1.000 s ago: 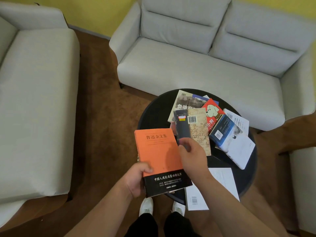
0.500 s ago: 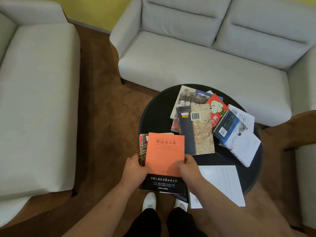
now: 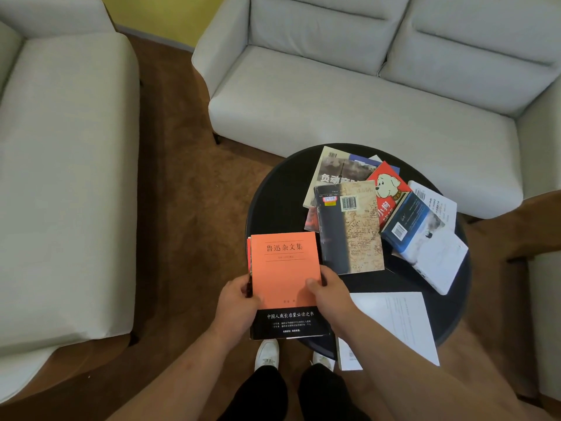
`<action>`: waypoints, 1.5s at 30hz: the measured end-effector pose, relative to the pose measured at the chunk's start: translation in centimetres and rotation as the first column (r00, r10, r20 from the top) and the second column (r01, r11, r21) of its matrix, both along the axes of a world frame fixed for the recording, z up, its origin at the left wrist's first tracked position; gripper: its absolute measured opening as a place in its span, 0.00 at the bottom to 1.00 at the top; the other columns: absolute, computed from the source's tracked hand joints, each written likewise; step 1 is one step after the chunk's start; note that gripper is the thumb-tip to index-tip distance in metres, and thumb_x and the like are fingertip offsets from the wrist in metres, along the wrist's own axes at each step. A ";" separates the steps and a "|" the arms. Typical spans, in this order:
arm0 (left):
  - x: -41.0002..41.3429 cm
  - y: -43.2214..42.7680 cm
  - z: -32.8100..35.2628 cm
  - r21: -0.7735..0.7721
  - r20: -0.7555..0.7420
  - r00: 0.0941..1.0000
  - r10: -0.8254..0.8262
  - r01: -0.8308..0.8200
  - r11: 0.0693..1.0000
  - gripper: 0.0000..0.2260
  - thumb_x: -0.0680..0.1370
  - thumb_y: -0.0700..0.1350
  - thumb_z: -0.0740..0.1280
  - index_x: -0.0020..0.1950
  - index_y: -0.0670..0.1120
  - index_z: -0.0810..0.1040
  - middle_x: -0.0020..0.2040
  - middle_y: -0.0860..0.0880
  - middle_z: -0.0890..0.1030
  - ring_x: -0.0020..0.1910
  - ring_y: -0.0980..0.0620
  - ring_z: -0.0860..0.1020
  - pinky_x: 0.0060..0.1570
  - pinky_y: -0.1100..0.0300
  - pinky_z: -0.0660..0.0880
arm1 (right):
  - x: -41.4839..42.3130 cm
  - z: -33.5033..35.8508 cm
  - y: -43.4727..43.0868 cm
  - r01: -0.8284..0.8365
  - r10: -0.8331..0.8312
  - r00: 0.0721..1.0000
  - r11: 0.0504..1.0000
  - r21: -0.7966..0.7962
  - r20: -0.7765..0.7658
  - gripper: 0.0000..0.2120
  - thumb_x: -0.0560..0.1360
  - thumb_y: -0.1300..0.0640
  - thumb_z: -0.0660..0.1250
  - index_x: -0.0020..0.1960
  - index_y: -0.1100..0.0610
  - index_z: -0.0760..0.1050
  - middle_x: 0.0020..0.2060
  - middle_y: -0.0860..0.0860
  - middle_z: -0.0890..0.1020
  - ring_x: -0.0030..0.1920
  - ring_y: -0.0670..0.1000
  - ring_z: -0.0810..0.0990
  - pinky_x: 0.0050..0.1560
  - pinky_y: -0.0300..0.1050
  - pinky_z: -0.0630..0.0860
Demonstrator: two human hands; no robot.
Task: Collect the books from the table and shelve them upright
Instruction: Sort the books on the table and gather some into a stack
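Note:
An orange book with a black band (image 3: 285,268) tops a small stack at the near left edge of the round black table (image 3: 273,202). My left hand (image 3: 238,302) grips the stack's left side, and my right hand (image 3: 329,294) grips its right side, thumb on the cover. Further back lie a map-covered book (image 3: 353,232), a grey-covered book (image 3: 331,168), a red book with a cartoon dog (image 3: 387,189), a blue-and-white book (image 3: 425,241) and a white book (image 3: 437,203). A white book (image 3: 400,323) lies at the table's near right edge. No shelf is in view.
A light grey two-seat sofa (image 3: 364,86) stands behind the table. Another grey sofa (image 3: 60,177) fills the left side. Part of a third seat (image 3: 546,314) shows at the right edge. Brown carpet (image 3: 188,208) lies between them. My white shoes (image 3: 267,354) show below the table edge.
The orange book has come down from my left hand onto the stack at the table's near left edge. My right hand left the map-covered book and now grips the stack's right side.

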State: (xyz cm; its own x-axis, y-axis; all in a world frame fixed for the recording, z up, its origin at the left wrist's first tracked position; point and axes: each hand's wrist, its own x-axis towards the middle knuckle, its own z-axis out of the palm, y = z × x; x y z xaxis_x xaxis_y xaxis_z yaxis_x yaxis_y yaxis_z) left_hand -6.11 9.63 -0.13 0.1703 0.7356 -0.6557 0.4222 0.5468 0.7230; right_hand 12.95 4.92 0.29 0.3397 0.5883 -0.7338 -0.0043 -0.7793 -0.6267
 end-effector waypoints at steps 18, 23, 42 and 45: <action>1.7 2.1 -1.3 -0.482 0.197 0.931 0.306 -0.180 0.858 0.19 0.81 0.64 0.57 0.66 0.57 0.75 0.58 0.45 0.84 0.56 0.41 0.83 0.47 0.47 0.80 | 0.4 -0.4 1.4 0.018 -0.053 0.946 0.993 -0.113 -0.318 0.22 0.84 0.40 0.53 0.76 0.42 0.62 0.61 0.51 0.79 0.58 0.54 0.80 0.47 0.48 0.79; 0.9 3.0 -1.8 -0.438 0.175 0.962 0.211 -0.116 0.891 0.18 0.82 0.56 0.63 0.70 0.52 0.70 0.60 0.44 0.82 0.58 0.41 0.81 0.52 0.46 0.78 | 1.0 0.2 1.4 -0.122 0.111 0.963 0.992 -0.031 -0.244 0.18 0.84 0.42 0.54 0.72 0.45 0.67 0.61 0.48 0.80 0.58 0.49 0.80 0.51 0.44 0.77; 0.8 2.8 -2.3 -0.381 0.113 0.981 0.161 -0.107 0.918 0.20 0.80 0.57 0.64 0.70 0.50 0.71 0.62 0.43 0.80 0.60 0.38 0.78 0.56 0.40 0.76 | 7.9 -3.6 -18.1 0.706 -0.697 0.696 0.623 -0.338 0.170 0.21 0.76 0.49 0.71 0.61 0.64 0.77 0.40 0.55 0.81 0.48 0.63 0.82 0.33 0.49 0.80; 0.6 2.6 -2.1 -0.357 0.126 0.983 0.131 -0.078 0.931 0.20 0.80 0.56 0.65 0.70 0.51 0.71 0.62 0.42 0.79 0.60 0.38 0.78 0.58 0.38 0.76 | 6.7 -4.0 -17.3 0.767 -0.853 0.491 0.519 -0.377 -0.176 0.16 0.80 0.55 0.70 0.63 0.63 0.74 0.53 0.61 0.83 0.55 0.68 0.82 0.52 0.67 0.81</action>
State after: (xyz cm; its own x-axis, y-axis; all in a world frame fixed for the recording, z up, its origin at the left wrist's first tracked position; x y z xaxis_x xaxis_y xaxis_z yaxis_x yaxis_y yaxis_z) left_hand -5.50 12.26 -2.24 0.2179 0.4829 -0.8481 0.2540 0.8110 0.5271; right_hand 19.65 -12.39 -3.72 0.3146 -0.0214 -0.9490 -0.8585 -0.4329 -0.2749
